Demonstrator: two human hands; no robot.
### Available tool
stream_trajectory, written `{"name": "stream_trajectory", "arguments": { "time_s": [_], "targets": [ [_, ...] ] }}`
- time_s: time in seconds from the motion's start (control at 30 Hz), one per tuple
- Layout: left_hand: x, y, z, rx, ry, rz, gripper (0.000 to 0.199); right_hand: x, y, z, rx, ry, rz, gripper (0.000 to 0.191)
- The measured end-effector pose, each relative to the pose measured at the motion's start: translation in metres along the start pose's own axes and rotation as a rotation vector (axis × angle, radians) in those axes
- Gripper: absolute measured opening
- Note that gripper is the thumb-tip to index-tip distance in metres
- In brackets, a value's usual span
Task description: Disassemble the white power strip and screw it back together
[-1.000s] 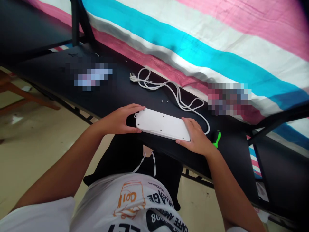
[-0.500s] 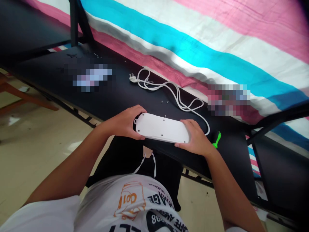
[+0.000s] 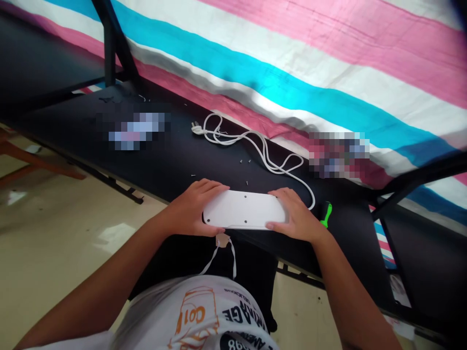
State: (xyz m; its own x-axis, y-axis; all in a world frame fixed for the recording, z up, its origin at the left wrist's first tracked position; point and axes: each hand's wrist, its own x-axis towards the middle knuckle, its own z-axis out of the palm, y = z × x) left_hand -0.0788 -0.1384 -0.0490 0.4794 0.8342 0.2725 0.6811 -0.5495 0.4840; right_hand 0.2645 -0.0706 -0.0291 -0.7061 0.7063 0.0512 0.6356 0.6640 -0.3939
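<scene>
A white power strip (image 3: pixel 251 210), its back face up with dark screw holes showing, lies between my hands at the table's front edge. My left hand (image 3: pixel 197 206) is wrapped round its left end, thumb along the near side and fingers over the far side. Round the right end my right hand (image 3: pixel 296 214) is closed in the same way. A white cord (image 3: pixel 268 153) runs from behind my right hand across the table to a plug (image 3: pixel 197 128). Several small screws (image 3: pixel 247 183) lie just beyond the strip. Most of both ends is covered by my hands.
A green-handled tool (image 3: pixel 327 214), its dark part hard to make out, lies right of my right hand. Blurred patches hide items at the left and back right. A striped sheet (image 3: pixel 255 73) hangs behind the black table (image 3: pixel 160 170), with black frame posts (image 3: pixel 108 53) at the sides.
The power strip has turned slightly, its left end coming nearer me. My left hand now covers more of that end, including its hanging loop. Another screw shows beyond my left hand.
</scene>
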Motion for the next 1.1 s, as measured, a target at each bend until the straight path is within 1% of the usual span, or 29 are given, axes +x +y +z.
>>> {"name": "stream_trajectory", "arguments": {
  "time_s": [0.07,0.13,0.17,0.2,0.3,0.33,0.37,0.4,0.43,0.53,0.57,0.6,0.7,0.83,0.93,1.03,1.07,1.1],
  "targets": [
    [-0.002,0.002,0.002,0.009,0.008,-0.011,0.092,0.0,0.003,0.001,0.051,0.037,-0.025,0.064],
    [-0.003,0.004,0.003,0.014,0.005,-0.023,0.093,-0.001,0.007,0.002,0.129,0.12,-0.028,0.047],
    [-0.002,0.004,0.003,0.015,0.003,-0.031,0.094,-0.001,0.009,0.001,0.162,0.18,-0.015,0.043],
    [-0.002,0.004,0.003,0.015,0.003,-0.038,0.094,-0.002,0.011,0.0,0.183,0.257,0.008,0.042],
    [-0.001,0.005,0.003,0.015,0.012,-0.048,0.092,-0.004,0.016,-0.005,0.194,0.512,0.12,0.049],
    [-0.001,0.005,0.003,0.014,0.016,-0.045,0.092,-0.004,0.017,-0.006,0.189,0.582,0.15,0.051],
    [-0.001,0.005,0.003,0.012,0.021,-0.038,0.091,-0.005,0.019,-0.007,0.175,0.622,0.168,0.051],
    [-0.001,0.005,0.003,0.011,0.023,-0.03,0.09,-0.004,0.02,-0.006,0.15,0.617,0.167,0.051],
    [-0.001,0.004,0.003,0.011,0.023,-0.024,0.089,-0.003,0.021,-0.005,0.118,0.565,0.151,0.05],
    [-0.002,0.004,0.004,0.008,0.029,-0.031,0.085,0.001,0.023,0.005,0.038,0.277,0.105,0.046],
    [-0.002,0.003,0.005,0.004,0.037,-0.039,0.084,0.003,0.024,0.008,0.034,0.213,0.109,0.045],
    [-0.002,0.003,0.005,-0.002,0.047,-0.047,0.084,0.004,0.025,0.011,0.038,0.183,0.118,0.045],
    [-0.003,0.003,0.006,-0.031,0.053,-0.077,0.085,0.005,0.025,0.013,0.054,0.206,0.142,0.046],
    [-0.003,0.003,0.004,-0.064,0.026,-0.13,0.093,0.004,0.024,0.011,0.084,0.238,0.145,0.046],
    [-0.004,0.001,0.004,-0.046,0.003,-0.11,0.091,0.005,0.023,0.008,0.066,0.323,0.127,0.045],
    [-0.006,-0.001,0.006,-0.013,0.016,-0.1,0.087,0.004,0.027,0.0,-0.103,0.474,0.146,0.038],
    [-0.006,-0.002,0.007,-0.004,0.031,-0.098,0.088,0.002,0.032,-0.005,-0.194,0.522,0.193,0.037],
    [-0.007,-0.003,0.008,0.006,0.039,-0.092,0.091,-0.002,0.037,-0.011,-0.286,0.572,0.276,0.039]
  ]
}}
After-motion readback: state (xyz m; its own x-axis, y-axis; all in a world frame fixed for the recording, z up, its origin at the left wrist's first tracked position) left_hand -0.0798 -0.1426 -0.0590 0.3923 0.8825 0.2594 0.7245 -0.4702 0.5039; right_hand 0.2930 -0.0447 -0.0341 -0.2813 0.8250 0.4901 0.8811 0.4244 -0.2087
